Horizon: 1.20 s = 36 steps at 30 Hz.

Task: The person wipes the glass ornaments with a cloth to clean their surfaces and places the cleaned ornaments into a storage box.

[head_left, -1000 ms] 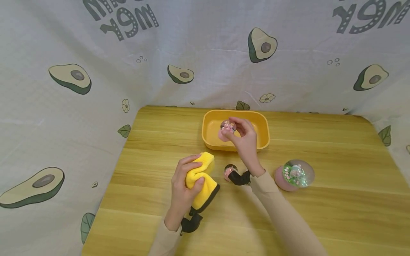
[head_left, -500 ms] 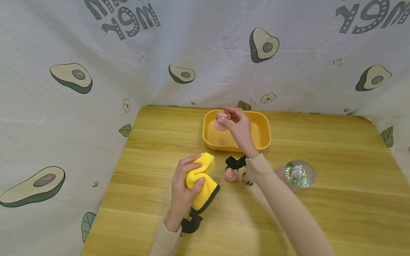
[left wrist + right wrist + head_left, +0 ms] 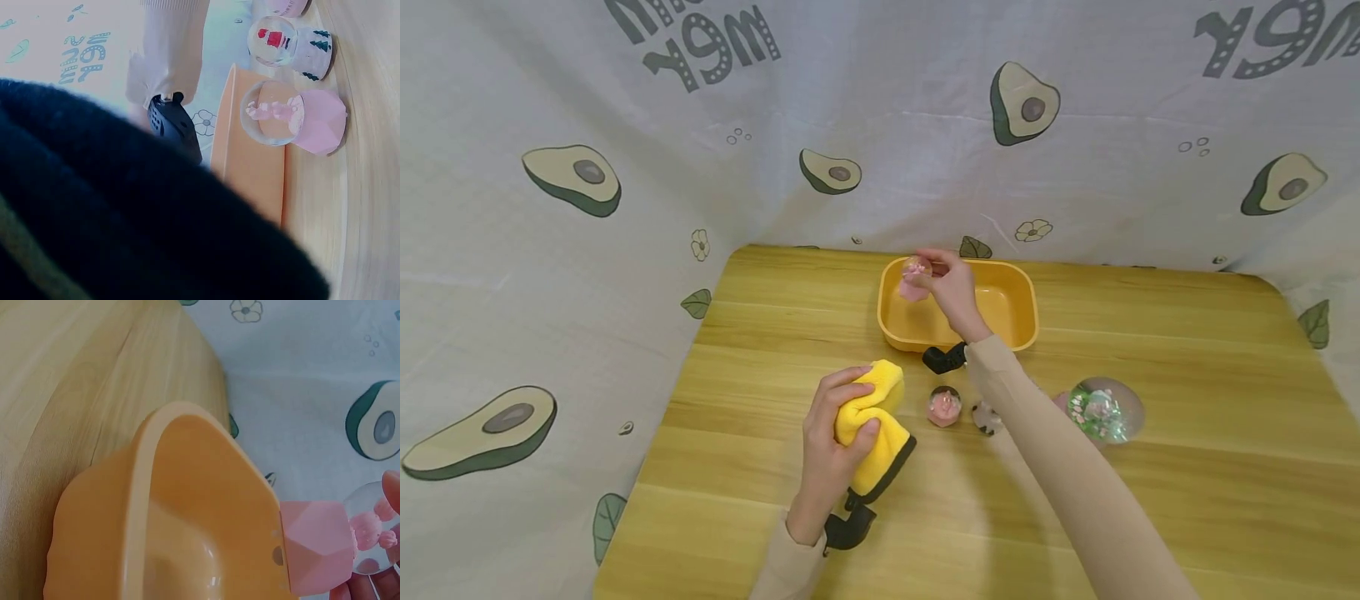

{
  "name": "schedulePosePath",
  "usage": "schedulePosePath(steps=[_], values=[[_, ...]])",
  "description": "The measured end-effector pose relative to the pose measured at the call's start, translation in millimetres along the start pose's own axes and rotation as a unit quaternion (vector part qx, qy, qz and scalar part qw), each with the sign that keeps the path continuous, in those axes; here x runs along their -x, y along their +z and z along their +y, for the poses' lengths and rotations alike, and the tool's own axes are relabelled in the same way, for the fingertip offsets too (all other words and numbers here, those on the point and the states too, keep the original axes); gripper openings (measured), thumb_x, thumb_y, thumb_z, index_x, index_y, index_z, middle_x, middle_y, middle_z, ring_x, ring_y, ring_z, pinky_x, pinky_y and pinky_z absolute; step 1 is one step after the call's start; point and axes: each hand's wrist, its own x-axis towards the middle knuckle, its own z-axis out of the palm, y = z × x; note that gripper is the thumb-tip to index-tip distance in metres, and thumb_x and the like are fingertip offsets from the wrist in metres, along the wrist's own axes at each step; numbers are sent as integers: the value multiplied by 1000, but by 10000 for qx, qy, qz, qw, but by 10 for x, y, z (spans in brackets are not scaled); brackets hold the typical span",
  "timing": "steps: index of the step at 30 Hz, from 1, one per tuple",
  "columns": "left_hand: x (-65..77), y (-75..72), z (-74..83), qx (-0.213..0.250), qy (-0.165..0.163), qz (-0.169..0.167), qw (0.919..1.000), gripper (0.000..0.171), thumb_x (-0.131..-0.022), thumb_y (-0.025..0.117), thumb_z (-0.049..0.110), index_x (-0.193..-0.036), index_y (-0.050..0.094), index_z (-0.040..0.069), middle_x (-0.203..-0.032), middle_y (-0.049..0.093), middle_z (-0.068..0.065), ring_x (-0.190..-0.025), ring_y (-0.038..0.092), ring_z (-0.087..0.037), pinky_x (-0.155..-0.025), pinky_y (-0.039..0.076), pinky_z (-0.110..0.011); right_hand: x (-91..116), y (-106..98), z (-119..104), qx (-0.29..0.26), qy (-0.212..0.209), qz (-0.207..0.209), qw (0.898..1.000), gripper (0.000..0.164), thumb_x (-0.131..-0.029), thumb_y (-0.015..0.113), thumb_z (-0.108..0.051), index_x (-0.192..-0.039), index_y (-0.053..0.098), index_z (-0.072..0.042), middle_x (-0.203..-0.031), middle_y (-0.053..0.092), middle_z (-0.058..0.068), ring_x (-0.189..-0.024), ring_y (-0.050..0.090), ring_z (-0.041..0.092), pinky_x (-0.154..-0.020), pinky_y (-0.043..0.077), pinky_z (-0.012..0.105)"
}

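Note:
My right hand [image 3: 957, 293] pinches a small snow globe [image 3: 913, 290] by its clear ball, over the left part of a yellow plastic bin [image 3: 1034, 321]. Seen from the right wrist, the globe's faceted pink base [image 3: 317, 547] overlaps the bin's far wall, and fingertips curl around the ball. My left hand [image 3: 829, 437] grips a folded yellow cloth [image 3: 874, 450] with a dark edge, in front of the bin. Blurred dark cloth [image 3: 137, 206] covers much of the left wrist view. A second pink-based snow globe [image 3: 944, 407] stands between the two arms.
Beside that globe is a white snow globe [image 3: 312, 53] with green trees, partly behind the right sleeve in the head view. A larger snow globe [image 3: 1107, 410] stands to the right. An avocado-print curtain [image 3: 910, 167] hangs along the table's back edge.
My right hand has carried the snow globe left and farther back over the bin. The second globe and the white one have come out from behind the right arm. The left hand stays still.

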Motion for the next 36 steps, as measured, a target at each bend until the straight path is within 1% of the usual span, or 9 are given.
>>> schedulePosePath(steps=[4, 8, 10, 13, 18, 27, 32, 36], values=[[74, 6, -126, 2, -13, -2, 10000, 24, -84, 56, 17, -100, 52, -2, -109, 52, -18, -100, 52, -29, -83, 45, -31, -69, 4, 61, 120, 179, -21, 9998, 39, -77, 67, -2, -115, 57, 1, -112, 54, 13, -96, 51, 24, -83, 44, 30], [162, 10, -272, -15, -75, -26, 10000, 29, -84, 57, 22, -102, 53, 0, -112, 51, -17, -101, 52, -29, -83, 46, -32, -139, 25, 110, 387, 353, 0, 9986, 40, -76, 67, -1, -115, 58, 2, -112, 55, 14, -95, 52, 24, -82, 44, 29], [182, 9, -299, -32, -125, -40, 9999, 30, -85, 57, 25, -103, 53, 1, -113, 51, -17, -102, 51, -29, -82, 46, -32, -174, 40, 128, 557, 425, 20, 9975, 39, -76, 66, -1, -114, 58, 1, -111, 56, 13, -94, 51, 24, -81, 44, 29], [195, 4, -298, -78, -224, -55, 9997, 32, -86, 56, 28, -104, 53, 3, -115, 51, -15, -103, 51, -29, -82, 46, -34, -225, 60, 151, 739, 495, 28, 9960, 37, -75, 66, 0, -112, 60, 1, -110, 57, 12, -94, 51, 24, -81, 44, 30], [200, -9, -279, -135, -341, -71, 9993, 31, -86, 55, 29, -105, 53, 4, -116, 51, -13, -104, 51, -28, -82, 46, -35, -270, 88, 172, 933, 626, -18, 9937, 38, -74, 67, 0, -111, 60, -1, -109, 58, 12, -94, 52, 24, -82, 44, 31], [197, -18, -291, -97, -273, -73, 9996, 30, -85, 57, 25, -105, 53, 2, -114, 51, -15, -102, 51, -29, -83, 46, -33, -322, 104, 246, 1047, 717, -118, 9919, 40, -72, 71, -2, -111, 61, -2, -113, 56, 12, -99, 51, 24, -87, 43, 31], [201, -22, -289, -102, -315, -83, 9994, 30, -84, 57, 24, -105, 53, 3, -115, 51, -15, -102, 51, -28, -82, 46, -33, -341, 122, 270, 1064, 740, -172, 9914, 40, -72, 72, -2, -111, 61, -2, -114, 56, 12, -99, 52, 24, -87, 43, 31], [210, -24, -285, -121, -402, -97, 9991, 31, -85, 57, 26, -105, 53, 4, -116, 51, -14, -103, 51, -28, -83, 46, -34, -343, 125, 274, 1027, 894, -228, 9904, 40, -74, 71, -2, -112, 60, -2, -115, 55, 12, -98, 51, 25, -88, 43, 32]])
